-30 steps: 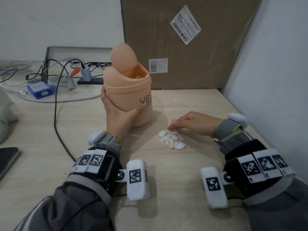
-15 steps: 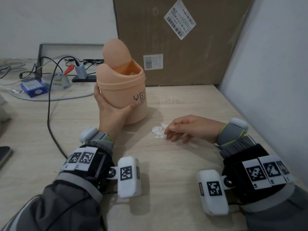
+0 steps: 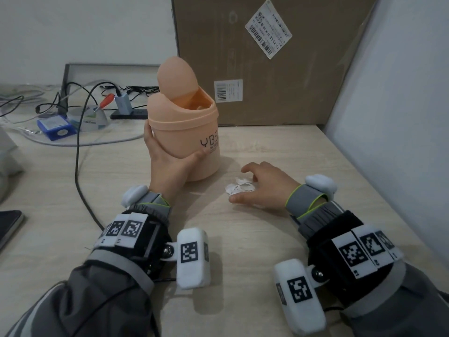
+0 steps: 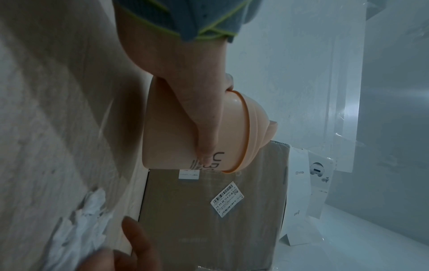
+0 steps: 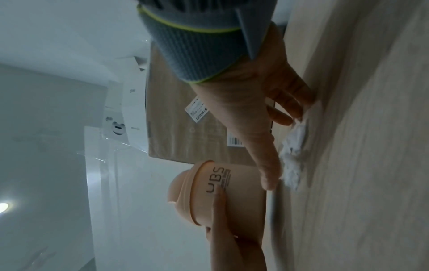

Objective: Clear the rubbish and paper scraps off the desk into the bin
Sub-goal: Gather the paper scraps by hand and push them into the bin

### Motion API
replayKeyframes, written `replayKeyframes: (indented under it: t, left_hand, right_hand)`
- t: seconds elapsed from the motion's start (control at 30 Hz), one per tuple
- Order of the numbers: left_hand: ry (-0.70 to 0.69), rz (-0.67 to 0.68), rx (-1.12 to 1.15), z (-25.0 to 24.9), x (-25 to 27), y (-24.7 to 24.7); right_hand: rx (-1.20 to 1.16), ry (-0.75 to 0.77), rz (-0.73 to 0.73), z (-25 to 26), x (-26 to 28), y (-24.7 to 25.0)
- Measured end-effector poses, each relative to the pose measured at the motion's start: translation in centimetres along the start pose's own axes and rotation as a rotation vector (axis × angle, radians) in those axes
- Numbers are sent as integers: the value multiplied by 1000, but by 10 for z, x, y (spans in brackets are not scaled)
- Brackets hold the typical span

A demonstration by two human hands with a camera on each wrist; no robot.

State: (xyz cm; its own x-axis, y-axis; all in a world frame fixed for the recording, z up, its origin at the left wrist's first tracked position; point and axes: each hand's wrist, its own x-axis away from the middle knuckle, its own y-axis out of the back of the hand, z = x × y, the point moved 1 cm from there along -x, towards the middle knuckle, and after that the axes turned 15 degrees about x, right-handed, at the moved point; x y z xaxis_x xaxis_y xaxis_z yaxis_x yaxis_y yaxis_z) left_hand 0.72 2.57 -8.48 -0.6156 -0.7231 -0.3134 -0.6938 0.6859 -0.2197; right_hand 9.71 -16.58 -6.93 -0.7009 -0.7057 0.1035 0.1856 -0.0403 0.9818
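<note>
While my left hand (image 3: 167,164) gripped the bin (image 3: 187,135), the scraps (image 3: 239,186) lay under my spread, unclenched right hand (image 3: 262,186), just right of the bin.

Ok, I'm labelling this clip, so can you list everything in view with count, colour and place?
bin: one, peach, swing lid tipped open, mid-desk.
paper scraps: small pile, white, on the desk right of the bin.
desk: one, pale wood.
cardboard box: one, brown, white labels, standing at the back.
black cable: one, running across the desk's left part.
blue box: one, back left.
screwdriver: one, orange handle, back left.
phone: one, dark, left edge.
left hand: grips the bin's side.
right hand: fingers spread over the scraps, grasping none that I can see.
</note>
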Motion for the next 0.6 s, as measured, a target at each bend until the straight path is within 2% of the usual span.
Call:
replayKeyframes:
  t: [0.3, 0.6]
  left_hand:
    - [-10, 6, 2, 1, 0, 0]
    - [1, 11, -3, 0, 1, 0]
  right_hand:
    - [56, 139, -86, 12, -6, -5]
    - [-87, 69, -199, 10, -8, -5]
